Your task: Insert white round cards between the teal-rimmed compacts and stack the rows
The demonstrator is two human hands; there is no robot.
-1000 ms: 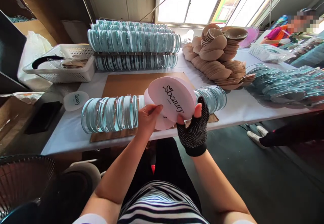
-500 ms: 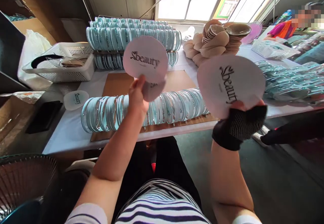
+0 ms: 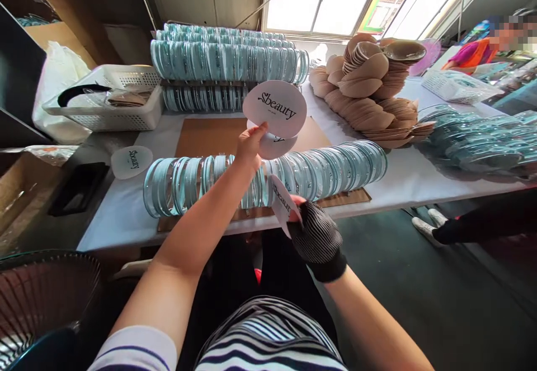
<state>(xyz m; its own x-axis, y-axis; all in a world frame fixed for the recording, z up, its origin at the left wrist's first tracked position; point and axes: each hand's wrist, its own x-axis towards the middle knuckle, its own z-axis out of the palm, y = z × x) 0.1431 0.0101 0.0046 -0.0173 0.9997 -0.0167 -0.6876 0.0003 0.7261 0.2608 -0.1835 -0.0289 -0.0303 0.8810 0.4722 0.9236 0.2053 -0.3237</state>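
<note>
My left hand (image 3: 250, 146) pinches white rounded cards (image 3: 274, 108) printed "Sbeauty"; a second one shows below the top one. My right hand (image 3: 316, 231), in a black fingerless glove, grips another printed card (image 3: 282, 204), seen nearly edge-on. That card's upper edge is at the near side of a long row of pale-blue headbands (image 3: 335, 164) in clear film; I cannot tell whether it touches them. The row lies across a brown cardboard sheet (image 3: 210, 136) on the white-covered table. One more printed card (image 3: 132, 161) rests left of the row.
Behind stand more stacked rows of headbands (image 3: 226, 60). A white basket (image 3: 145, 108) is at the left, and beige oval pieces (image 3: 364, 80) pile up at the right. Wrapped headbands (image 3: 474, 141) lie farther right, near a co-worker (image 3: 478, 52). A fan (image 3: 46, 304) stands at lower left.
My right hand has swung left and down with its card, from the right side to the row's front edge, turning the card edge-on. My left hand has shifted right with its cards.
</note>
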